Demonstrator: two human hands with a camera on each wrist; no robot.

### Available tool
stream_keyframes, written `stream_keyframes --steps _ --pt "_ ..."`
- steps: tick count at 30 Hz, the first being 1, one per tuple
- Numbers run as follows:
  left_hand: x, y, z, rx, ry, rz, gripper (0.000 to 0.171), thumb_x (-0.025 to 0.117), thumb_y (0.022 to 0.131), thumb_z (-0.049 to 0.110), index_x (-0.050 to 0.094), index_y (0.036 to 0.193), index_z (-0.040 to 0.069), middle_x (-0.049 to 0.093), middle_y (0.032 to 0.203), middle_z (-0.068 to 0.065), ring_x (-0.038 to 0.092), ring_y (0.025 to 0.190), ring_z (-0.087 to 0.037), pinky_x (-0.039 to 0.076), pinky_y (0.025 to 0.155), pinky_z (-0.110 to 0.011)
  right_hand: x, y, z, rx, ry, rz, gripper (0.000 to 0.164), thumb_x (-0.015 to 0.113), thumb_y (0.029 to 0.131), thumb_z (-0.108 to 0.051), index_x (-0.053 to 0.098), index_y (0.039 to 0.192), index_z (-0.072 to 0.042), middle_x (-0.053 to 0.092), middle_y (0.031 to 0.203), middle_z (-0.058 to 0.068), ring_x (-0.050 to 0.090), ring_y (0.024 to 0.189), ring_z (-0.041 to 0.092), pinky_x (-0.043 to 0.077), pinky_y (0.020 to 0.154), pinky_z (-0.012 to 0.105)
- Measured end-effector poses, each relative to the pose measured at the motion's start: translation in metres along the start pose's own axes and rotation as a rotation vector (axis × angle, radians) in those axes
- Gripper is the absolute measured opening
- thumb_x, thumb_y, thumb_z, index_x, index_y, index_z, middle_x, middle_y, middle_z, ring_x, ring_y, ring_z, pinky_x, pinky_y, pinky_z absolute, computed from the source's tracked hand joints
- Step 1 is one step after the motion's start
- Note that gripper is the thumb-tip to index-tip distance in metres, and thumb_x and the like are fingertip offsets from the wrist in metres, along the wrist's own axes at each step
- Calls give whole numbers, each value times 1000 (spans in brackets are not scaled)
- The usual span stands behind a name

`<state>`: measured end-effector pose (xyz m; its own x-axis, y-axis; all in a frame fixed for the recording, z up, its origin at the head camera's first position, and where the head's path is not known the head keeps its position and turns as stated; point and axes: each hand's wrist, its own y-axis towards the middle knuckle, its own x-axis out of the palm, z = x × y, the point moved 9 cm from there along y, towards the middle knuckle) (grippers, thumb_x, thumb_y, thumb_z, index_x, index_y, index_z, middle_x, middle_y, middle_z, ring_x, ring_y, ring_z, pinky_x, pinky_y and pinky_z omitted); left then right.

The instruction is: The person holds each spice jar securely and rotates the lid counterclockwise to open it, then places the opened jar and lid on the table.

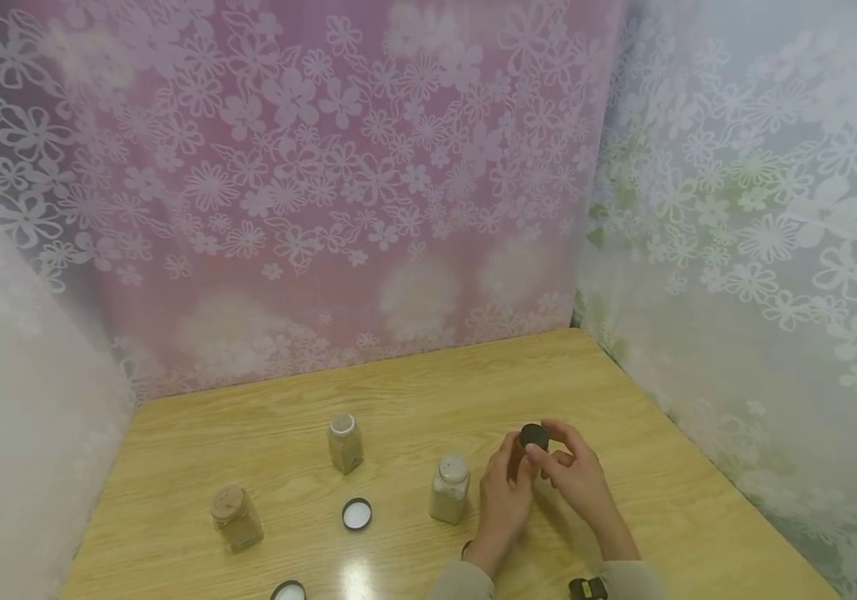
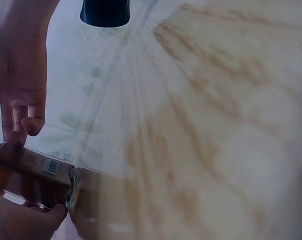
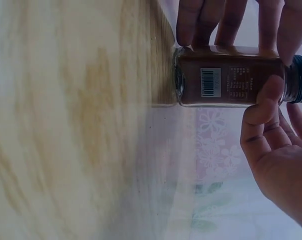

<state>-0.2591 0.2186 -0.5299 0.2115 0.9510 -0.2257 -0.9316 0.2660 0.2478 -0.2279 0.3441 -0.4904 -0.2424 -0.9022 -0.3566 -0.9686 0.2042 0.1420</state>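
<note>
A square glass spice jar (image 3: 241,77) of reddish-brown powder, with a barcode label, stands upright on the table between both hands. My left hand (image 1: 505,500) grips its body, the fingers reaching low towards the base in the right wrist view. On top sits a black ridged lid (image 1: 534,437). The right hand (image 1: 578,479) pinches that lid between thumb and fingers, with other fingertips close to the jar's neck. Just left of my left hand is a similar jar (image 1: 449,492) with a pale shaker top and greyish contents. The head view mostly hides the held jar behind my fingers.
Further left stand two more lidless jars, one greyish (image 1: 344,446) and one tan (image 1: 237,518). A black-rimmed lid (image 1: 357,514) lies white side up between them; another lid (image 1: 289,592) is cut off at the frame's bottom. Flowered curtains (image 1: 368,192) enclose the wooden table (image 1: 413,383).
</note>
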Motion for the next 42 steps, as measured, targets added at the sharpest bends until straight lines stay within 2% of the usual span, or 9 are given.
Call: stream_keyframes --steps 8,12,14,17,20,23,27,36,42 --pt "-1 1 5 50 4 22 37 46 104 46 54 137 32 64 115 10 58 99 -9 48 78 -30 -3 -1 -2 -68 10 -19 46 62 100 -16 50 143 -5 56 124 22 60 63 20 48 51 26" --pt "-1 0 3 32 -4 10 37 47 104 44 52 139 33 63 117 11 57 100 -9 48 80 -30 -3 -2 -3 -74 -12 -14 45 60 101 -16 49 143 -4 56 120 22 60 66 26 49 54 28" --pt "-1 -1 1 19 -4 7 38 47 104 43 51 140 33 63 121 10 59 104 -12 50 83 -33 -4 -1 -4 -48 -81 16 47 62 100 -22 50 143 -6 56 120 18 59 67 24 48 53 27" --pt "1 -2 -2 -3 -9 1 41 47 104 43 48 144 32 61 130 6 60 114 -17 53 90 -39 -6 2 -8 -37 -249 87 52 68 96 -34 55 139 -9 55 114 12 55 70 19 47 54 25" --pt "2 -4 -5 -26 -22 -3 47 46 104 47 46 147 28 58 138 1 58 123 -22 52 97 -43 -6 6 -20 -96 -416 150 53 73 90 -42 62 130 -9 58 109 7 52 78 17 47 60 24" --pt "1 -5 -6 -45 -36 -4 53 44 103 51 45 149 25 55 143 -2 55 128 -24 51 100 -44 -4 8 -34 -178 -487 179 49 77 87 -42 68 119 -6 63 102 7 54 80 19 46 65 24" --pt "0 -5 -5 -62 -40 -8 53 45 103 51 45 149 25 54 143 -1 54 129 -23 50 101 -43 -2 7 -44 -240 -502 178 42 78 87 -34 70 114 -3 65 96 9 55 76 20 45 60 22" --pt "-1 -4 -5 -75 -22 0 48 49 104 45 46 148 27 56 141 1 55 127 -22 50 100 -43 -2 6 -40 -271 -469 165 40 77 89 -27 68 119 -1 65 98 8 53 75 16 46 60 21" --pt "0 -2 -4 -48 -32 1 42 50 104 38 49 145 29 59 133 8 57 121 -18 51 97 -39 -4 5 -41 -267 -436 177 35 74 92 -19 67 121 -2 66 102 10 55 75 14 48 61 22"
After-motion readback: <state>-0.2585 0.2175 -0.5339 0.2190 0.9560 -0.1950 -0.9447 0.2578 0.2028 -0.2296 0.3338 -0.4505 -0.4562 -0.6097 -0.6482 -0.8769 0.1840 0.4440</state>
